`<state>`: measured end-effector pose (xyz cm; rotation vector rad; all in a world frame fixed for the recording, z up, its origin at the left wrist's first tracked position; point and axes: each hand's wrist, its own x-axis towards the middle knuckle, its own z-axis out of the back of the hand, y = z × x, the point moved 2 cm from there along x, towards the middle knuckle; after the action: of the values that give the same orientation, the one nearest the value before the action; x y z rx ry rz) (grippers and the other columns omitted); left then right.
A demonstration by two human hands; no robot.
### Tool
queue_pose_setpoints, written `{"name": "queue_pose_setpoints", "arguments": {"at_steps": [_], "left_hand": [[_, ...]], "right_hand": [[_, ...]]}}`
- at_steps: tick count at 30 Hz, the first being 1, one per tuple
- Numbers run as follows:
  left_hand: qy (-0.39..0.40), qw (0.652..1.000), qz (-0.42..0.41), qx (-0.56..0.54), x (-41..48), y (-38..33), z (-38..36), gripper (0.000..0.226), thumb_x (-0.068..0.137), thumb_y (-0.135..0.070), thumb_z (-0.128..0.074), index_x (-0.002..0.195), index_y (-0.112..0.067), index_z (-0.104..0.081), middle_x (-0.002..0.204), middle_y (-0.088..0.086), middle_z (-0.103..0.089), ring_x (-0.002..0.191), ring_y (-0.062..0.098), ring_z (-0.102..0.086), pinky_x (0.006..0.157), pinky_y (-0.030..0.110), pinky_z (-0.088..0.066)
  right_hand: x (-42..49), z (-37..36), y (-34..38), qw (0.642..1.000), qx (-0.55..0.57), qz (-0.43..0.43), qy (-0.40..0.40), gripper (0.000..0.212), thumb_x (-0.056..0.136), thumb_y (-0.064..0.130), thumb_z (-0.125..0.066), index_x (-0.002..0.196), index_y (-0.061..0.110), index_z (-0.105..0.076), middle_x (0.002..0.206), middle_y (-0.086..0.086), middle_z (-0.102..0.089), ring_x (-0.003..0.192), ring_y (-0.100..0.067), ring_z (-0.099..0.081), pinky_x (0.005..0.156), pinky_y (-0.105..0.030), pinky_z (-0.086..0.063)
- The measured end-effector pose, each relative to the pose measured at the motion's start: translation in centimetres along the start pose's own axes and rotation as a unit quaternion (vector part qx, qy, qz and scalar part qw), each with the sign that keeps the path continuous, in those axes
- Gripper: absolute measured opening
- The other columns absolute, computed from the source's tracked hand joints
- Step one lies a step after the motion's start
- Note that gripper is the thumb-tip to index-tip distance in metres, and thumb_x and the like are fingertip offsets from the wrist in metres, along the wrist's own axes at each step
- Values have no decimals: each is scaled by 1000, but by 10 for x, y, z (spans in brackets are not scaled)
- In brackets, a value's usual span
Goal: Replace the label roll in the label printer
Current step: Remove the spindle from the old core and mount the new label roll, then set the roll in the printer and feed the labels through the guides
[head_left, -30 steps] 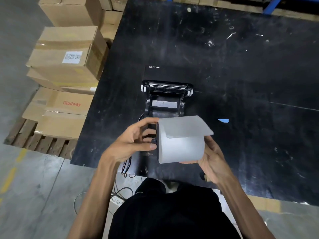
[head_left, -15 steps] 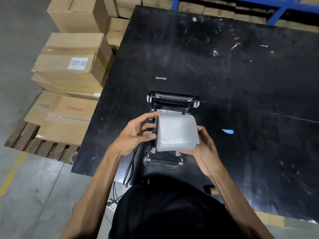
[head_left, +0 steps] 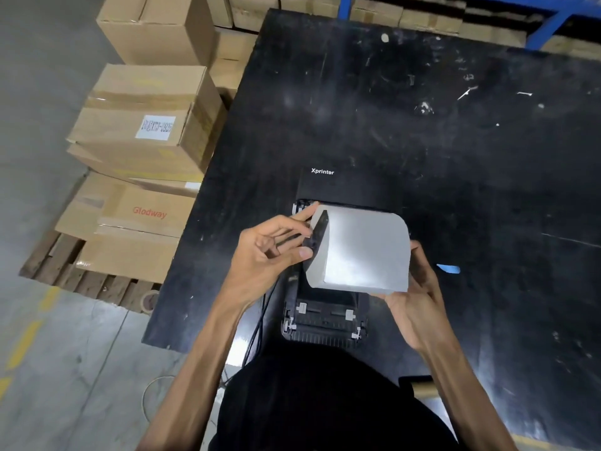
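Left hand [head_left: 271,252] pinching spindle end at label roll [head_left: 359,252]; right hand [head_left: 414,288] cupping opposite end. Roll held above open label printer [head_left: 325,317] bay, long axis left-right. Bay directly beneath, on tabletop [head_left: 455,157]; both hands equally near.

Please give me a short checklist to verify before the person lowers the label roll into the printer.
1. Printer lid open: ok.
2. Label roll in a grip of both hands, left hand and right hand: ok.
3. Roll directly over the open bay: ok.
4. Bay free of an old roll: cannot tell, the roll hides it.
5. Cable clear of the bay: ok.
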<state>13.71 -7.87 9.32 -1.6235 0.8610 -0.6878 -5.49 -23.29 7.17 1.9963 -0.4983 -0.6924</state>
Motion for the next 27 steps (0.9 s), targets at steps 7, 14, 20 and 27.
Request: {"name": "queue_pose_setpoints", "arguments": {"at_steps": [7, 14, 20, 27], "left_hand": [[-27, 995, -94, 12, 12, -42, -1, 20, 78, -3, -81, 96, -11, -78, 129, 4, -72, 122, 27, -66, 98, 36, -56], [-92, 991, -95, 20, -1, -48, -1, 20, 65, -35, -92, 83, -35, -83, 89, -14, -79, 86, 4, -72, 76, 16, -58], [-129, 987, -92, 40, -19, -33, 5, 27, 62, -49, -91, 84, -36, -84, 87, -14, -80, 85, 5, -73, 75, 16, -58], [-126, 987, -67, 69, -29, -8, 9, 20, 65, -27, -90, 83, -33, -84, 85, -11, -80, 85, 5, -74, 77, 16, -57]], "right_hand": [[-7, -25, 42, 993, -11, 115, 8, 30, 101, 3, -42, 105, 27, -59, 96, 3, -57, 82, -13, -58, 69, -33, -55], [-19, -41, 65, 965, -104, 242, 5, 13, 100, 29, -60, 110, 21, -60, 120, -7, -54, 101, -15, -55, 74, -20, -54], [-21, -39, 54, 944, -185, 273, -32, 19, 97, 10, -59, 111, 19, -66, 129, -21, -62, 125, -33, -59, 105, -38, -50], [-22, -19, 31, 925, -278, 253, -52, 11, 99, 32, -62, 109, 33, -65, 97, 6, -60, 88, -7, -57, 83, -19, -46]]}}
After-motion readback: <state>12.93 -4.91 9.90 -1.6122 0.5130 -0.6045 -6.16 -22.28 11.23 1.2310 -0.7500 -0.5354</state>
